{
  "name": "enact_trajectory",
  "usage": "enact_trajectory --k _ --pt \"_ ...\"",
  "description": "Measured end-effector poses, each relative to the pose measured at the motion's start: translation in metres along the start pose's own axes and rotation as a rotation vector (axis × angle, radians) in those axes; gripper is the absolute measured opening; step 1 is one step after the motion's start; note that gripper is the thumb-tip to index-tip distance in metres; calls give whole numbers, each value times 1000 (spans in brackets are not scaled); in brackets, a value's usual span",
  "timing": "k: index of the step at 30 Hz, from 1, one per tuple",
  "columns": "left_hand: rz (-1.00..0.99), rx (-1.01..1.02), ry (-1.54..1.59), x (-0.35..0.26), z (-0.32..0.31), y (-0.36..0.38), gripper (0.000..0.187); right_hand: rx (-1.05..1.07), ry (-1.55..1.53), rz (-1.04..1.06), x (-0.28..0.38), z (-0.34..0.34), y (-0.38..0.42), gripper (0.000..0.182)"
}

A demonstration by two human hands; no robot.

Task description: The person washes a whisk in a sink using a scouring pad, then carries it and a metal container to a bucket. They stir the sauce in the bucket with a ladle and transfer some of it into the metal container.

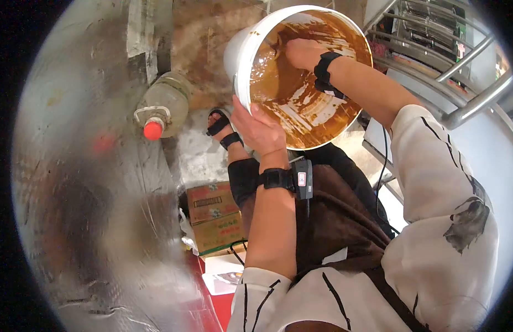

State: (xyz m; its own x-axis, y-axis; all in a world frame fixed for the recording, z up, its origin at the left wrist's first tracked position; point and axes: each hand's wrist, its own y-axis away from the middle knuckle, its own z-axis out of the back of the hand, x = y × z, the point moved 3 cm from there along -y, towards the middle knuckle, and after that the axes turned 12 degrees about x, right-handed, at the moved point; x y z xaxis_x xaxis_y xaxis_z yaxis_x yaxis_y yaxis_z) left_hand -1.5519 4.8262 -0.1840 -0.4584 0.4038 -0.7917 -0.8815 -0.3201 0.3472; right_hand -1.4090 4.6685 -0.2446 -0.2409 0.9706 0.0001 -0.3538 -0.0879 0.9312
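Observation:
A large white bucket (243, 55) is tilted with its open mouth facing me, its inner wall smeared with brown paste and a glossy brown pool at the left inside. My left hand (260, 128) grips the bucket's lower left rim. Inside the bucket is my right hand (304, 53), its fingers curled and closed near a thin object that dips towards the brown paste. What that object is cannot be made out. Black straps circle both wrists.
To the left stands a clear plastic jug (171, 97) with a red cap, beside a shiny metallic surface (96, 182). Cardboard boxes (215, 213) sit below the bucket. At the upper right is a metal tube rack (480, 102). A black cable hangs near my right side.

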Motion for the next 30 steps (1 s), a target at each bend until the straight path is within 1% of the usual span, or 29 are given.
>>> enact_trajectory --k 2,5,8,9,12,15,18,19,20,22,23,26,30 --pt "-31 -12 -6 0 -1 0 43 -23 -14 -32 1 -8 -7 24" --pt "9 29 -22 0 0 0 43 -42 -102 -37 2 -19 -10 24" --pt "35 51 -8 4 -3 2 42 -55 -97 -50 10 -19 6 24" --pt "23 45 -5 3 -4 1 42 -76 -83 -34 1 -39 -12 24" --pt "2 41 -3 2 -5 3 42 -43 -196 -98 -5 -51 -12 23" --pt "1 39 -1 3 -2 1 42 -19 -253 -141 -24 -57 -5 23" --pt "43 43 18 8 -7 2 42 24 -14 -137 -31 -55 -12 23" --pt "68 53 24 7 -6 3 43 -31 -137 -158 -37 -54 -18 24" --pt "90 62 30 7 -6 2 43 -32 -171 -181 -39 -57 -22 24" --pt "74 46 4 6 -6 2 43 -39 -237 -228 -30 -35 -14 25" --pt "67 38 -7 5 -6 2 43 -45 -138 -131 -34 -51 -33 25" --pt "63 57 42 4 -6 2 43 -44 -219 -174 -20 -41 -26 25" --pt "40 45 18 6 -8 2 43 -11 -149 -134 -7 -37 -23 23"
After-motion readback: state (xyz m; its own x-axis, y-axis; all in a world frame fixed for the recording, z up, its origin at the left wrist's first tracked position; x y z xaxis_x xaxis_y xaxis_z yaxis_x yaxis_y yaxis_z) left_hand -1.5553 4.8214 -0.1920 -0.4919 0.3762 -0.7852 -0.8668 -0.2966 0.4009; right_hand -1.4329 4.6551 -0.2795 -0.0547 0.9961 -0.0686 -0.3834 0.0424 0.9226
